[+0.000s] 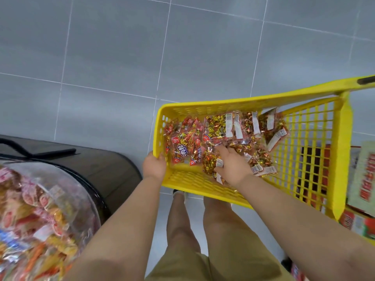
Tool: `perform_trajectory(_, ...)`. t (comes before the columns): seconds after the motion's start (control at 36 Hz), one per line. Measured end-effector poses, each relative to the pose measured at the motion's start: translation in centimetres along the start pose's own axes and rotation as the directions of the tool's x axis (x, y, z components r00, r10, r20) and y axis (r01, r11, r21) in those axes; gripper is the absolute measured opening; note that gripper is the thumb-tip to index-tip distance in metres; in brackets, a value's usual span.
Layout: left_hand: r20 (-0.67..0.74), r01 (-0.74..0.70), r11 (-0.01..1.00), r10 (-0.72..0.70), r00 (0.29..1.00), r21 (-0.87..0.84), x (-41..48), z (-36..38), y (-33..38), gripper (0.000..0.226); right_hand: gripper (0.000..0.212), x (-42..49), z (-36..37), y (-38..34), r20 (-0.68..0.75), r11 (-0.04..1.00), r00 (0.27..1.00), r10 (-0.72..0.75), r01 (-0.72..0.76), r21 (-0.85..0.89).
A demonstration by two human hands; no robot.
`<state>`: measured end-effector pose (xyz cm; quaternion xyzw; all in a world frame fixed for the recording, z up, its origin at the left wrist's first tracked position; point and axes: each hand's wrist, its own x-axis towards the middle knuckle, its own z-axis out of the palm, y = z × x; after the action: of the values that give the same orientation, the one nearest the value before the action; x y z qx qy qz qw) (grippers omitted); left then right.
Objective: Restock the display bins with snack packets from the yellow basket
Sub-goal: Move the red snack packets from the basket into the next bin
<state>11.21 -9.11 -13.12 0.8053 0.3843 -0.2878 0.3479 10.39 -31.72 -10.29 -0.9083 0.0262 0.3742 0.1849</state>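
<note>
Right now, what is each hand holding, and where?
Left hand grips the yellow basket by its near left corner rim. Right hand lies on the snack packets inside; a grip cannot be told.

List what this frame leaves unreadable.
Head view:
- Right grip: its own back hides whether it pinches any packets.
- Bin: blurred, cut by the left edge; labels illegible.
- Basket handle: cut by the right edge.
- Boxes: blurred, partly behind the basket mesh.
</note>
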Motion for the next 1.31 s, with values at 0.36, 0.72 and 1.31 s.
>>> perform_trajectory(0.36,-0.031,-0.180,0.895,0.183,0.983,-0.408,-6.2,-1.8,4.5,0.017,0.029,-4.8,-5.8,-0.5,0.169,0.024,0.943,0.285,-0.184,0.983)
perform_trajectory(0.72,0.415,0.306,0.636,0.024,0.910,-0.709,-5.9,-2.3,2.0,0.034,0.026,-1.4,-0.9,-0.6,-0.145,0.896,0.969,0.200,-0.122,0.427)
perform_trajectory(1.31,0.249,0.223,0.808,-0.098,0.964,-0.546,-5.9,-1.8,0.9,0.015,0.030,0.0,-1.1,3.0,-0.076,0.988,0.991,0.109,-0.116,-0.097)
